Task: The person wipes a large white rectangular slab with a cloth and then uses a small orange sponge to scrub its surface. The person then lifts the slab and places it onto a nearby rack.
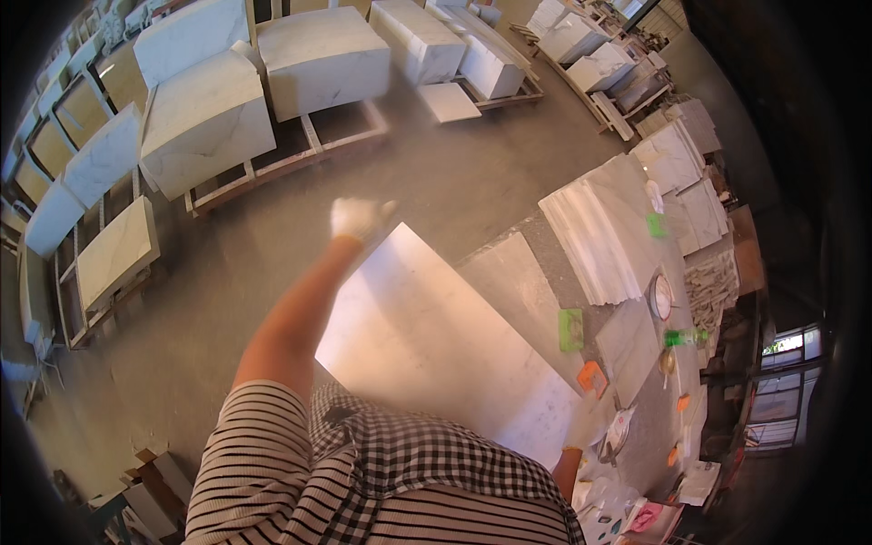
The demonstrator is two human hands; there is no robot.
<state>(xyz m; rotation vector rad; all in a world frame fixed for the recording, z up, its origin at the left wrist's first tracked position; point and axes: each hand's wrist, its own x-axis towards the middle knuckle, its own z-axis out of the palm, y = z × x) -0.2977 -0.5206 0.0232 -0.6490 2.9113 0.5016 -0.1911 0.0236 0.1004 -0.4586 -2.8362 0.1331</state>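
Slab (445, 318), a smooth, faintly veined stone rectangle, is laid before the checked apron (427, 450). At its far corner, the gloved left hand (359, 220) is curled, grip unclear. By its right end, an angular orange piece (586, 371) is met by the right hand (585, 421); whether held cannot be told.

You've got brownish-grey floor (209, 291) at 9 o'clock, low rack (282, 171) at 10, bright window (783, 346) just past 3.
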